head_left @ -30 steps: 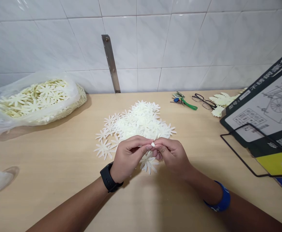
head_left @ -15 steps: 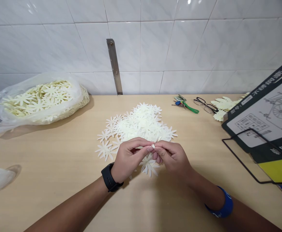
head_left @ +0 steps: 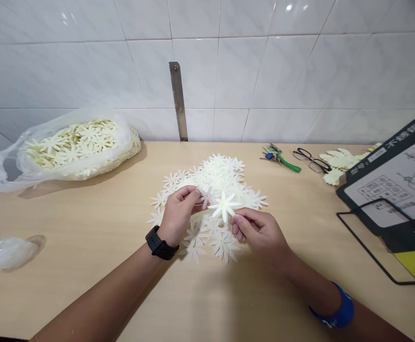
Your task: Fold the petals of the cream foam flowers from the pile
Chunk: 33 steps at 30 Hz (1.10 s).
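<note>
While the right hand (head_left: 262,232) is pinching one flower cutout (head_left: 224,206) by a petal at the pile's (head_left: 220,173) near side and the left hand (head_left: 179,211) is apparently pinching a second cutout (head_left: 205,196), I am logging both as already separate, with many more remaining in pile and bag (head_left: 86,173).

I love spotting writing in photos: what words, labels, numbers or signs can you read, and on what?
"不锈钢豪", on the box at right, running to the picture's edge.
"型号:", apparently, in small print on the box.
Box's lower large lettering: cut off, unreadable.
Box's printed grid: too small.
Blue wristband: white marks, unreadable.
</note>
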Each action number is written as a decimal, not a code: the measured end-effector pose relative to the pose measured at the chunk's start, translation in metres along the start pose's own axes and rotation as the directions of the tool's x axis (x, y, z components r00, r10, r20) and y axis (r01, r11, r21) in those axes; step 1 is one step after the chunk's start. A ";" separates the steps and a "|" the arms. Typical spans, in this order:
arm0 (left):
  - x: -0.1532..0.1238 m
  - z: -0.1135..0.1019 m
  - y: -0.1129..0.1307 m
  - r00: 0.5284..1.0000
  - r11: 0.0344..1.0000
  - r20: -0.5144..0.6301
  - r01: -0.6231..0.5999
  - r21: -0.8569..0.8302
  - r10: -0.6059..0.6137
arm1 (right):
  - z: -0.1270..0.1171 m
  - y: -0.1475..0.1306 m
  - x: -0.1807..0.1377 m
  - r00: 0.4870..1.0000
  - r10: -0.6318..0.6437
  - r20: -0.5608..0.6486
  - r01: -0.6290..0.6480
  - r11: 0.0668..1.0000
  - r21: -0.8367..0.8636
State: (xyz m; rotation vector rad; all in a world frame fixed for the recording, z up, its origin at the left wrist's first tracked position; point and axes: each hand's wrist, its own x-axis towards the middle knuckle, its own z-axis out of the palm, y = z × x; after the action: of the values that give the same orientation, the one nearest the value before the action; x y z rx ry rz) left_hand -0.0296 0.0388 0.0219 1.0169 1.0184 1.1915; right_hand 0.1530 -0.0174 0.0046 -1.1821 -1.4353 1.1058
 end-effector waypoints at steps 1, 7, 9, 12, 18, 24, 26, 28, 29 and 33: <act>0.003 -0.002 0.000 1.000 1.000 -0.017 0.003 -0.003 -0.003 | 0.000 0.001 0.000 1.000 0.005 0.002 -0.005 1.000 0.006; 0.013 -0.009 0.000 0.996 0.997 -0.086 -0.032 0.066 0.038 | -0.001 0.010 0.001 0.999 0.041 -0.026 -0.040 0.999 0.027; 0.014 -0.011 0.000 0.995 0.995 -0.079 -0.050 0.088 0.057 | -0.001 0.012 0.001 0.998 0.048 -0.039 -0.046 0.998 0.032; 0.015 -0.013 0.001 0.997 0.989 -0.035 -0.057 0.136 0.063 | -0.001 0.013 0.002 0.998 0.046 -0.048 -0.044 0.998 0.041; 0.017 -0.020 0.007 0.993 0.855 0.005 -0.101 0.509 0.114 | -0.001 0.013 0.002 0.998 0.034 -0.046 -0.031 0.997 0.067; 0.031 -0.040 0.004 0.978 0.513 0.028 -0.132 0.848 0.206 | -0.001 0.017 0.004 0.997 0.035 -0.063 -0.030 0.996 0.085; 0.037 -0.046 0.003 0.969 0.475 -0.017 -0.105 0.874 0.247 | -0.001 0.018 0.005 0.996 0.037 -0.079 -0.030 0.996 0.088; 0.040 -0.048 0.002 0.938 0.431 -0.057 -0.103 0.897 0.342 | -0.001 0.019 0.005 0.994 0.037 -0.100 -0.029 0.996 0.081; 0.040 -0.048 0.002 0.909 0.408 -0.056 -0.129 0.904 0.413 | -0.001 0.018 0.005 0.993 0.035 -0.113 -0.027 0.997 0.076; 0.021 -0.030 0.001 0.731 0.351 0.134 -0.470 0.810 0.670 | 0.002 0.016 0.004 0.991 0.038 -0.132 -0.032 0.998 0.045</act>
State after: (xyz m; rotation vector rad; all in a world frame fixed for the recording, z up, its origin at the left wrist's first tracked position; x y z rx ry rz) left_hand -0.0569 0.0621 0.0147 2.1807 1.5158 1.4446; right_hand 0.1529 -0.0111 -0.0112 -1.2307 -1.2878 1.0567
